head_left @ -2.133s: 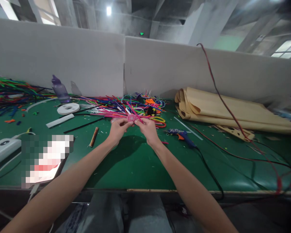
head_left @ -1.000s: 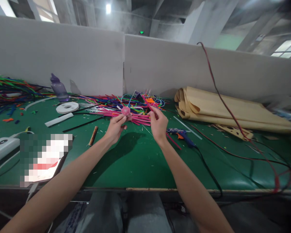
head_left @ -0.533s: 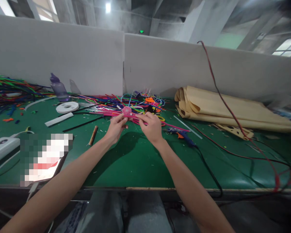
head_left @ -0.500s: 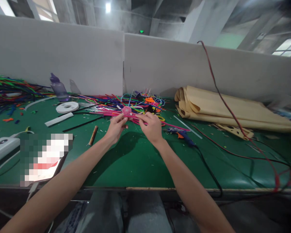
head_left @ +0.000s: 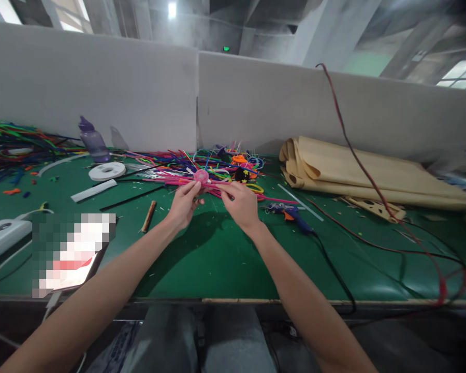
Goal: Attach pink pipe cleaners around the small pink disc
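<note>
Between thumb and fingers, my left hand [head_left: 185, 203] is closed on a pink round coil [head_left: 201, 177], which looks like wound pipe cleaner. My right hand [head_left: 241, 204] pinches a pink pipe cleaner [head_left: 218, 185] that runs over to the coil. Both hands are just above the table, with the coil facing me. Behind and below them lie more loose pink pipe cleaners [head_left: 277, 200]. The fingers hide part of the join between strand and coil.
A glue gun [head_left: 297, 218] with a black cord lies right of my hands, near rolled brown paper [head_left: 334, 166]. On the left are a tape roll [head_left: 107, 171], a purple bottle [head_left: 94, 140], a brown stick [head_left: 149, 216], a phone [head_left: 77, 254] and a white power bank [head_left: 8, 238].
The coil has turned slightly and shifted a little left with my left hand. A thin line rising from it leaned right before and leans left now. My right hand stays nearly in place.
</note>
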`<act>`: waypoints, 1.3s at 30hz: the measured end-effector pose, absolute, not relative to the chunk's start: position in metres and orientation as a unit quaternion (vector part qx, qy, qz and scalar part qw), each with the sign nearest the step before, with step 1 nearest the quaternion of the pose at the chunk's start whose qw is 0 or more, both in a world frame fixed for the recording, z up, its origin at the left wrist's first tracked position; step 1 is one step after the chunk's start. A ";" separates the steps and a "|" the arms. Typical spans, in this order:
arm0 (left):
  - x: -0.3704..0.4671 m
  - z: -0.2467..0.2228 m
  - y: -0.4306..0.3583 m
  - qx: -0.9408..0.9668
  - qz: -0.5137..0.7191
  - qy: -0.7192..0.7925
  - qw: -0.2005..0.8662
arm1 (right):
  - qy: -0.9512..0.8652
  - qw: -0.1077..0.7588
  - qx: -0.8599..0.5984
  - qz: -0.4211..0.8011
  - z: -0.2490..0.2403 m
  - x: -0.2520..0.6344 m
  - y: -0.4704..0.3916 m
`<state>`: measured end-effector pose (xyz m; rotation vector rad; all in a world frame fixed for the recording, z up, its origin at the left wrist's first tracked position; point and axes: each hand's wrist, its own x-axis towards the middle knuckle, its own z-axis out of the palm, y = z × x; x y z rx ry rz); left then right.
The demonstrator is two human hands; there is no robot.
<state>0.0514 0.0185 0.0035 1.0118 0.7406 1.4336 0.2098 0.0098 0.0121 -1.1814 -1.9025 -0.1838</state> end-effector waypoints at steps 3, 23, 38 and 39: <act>0.051 0.003 0.020 0.412 0.626 0.324 0.578 | -0.764 0.427 -0.481 -0.054 0.011 0.209 0.009; 0.040 0.012 0.025 0.306 0.735 0.282 0.535 | -0.817 0.285 -0.479 0.151 0.010 0.198 0.001; 0.041 0.010 0.023 0.402 0.706 0.315 0.490 | -0.742 0.323 -0.586 -0.038 0.014 0.208 0.006; 0.041 0.009 0.023 0.413 0.704 0.317 0.483 | -0.739 0.341 -0.579 -0.049 0.014 0.208 0.007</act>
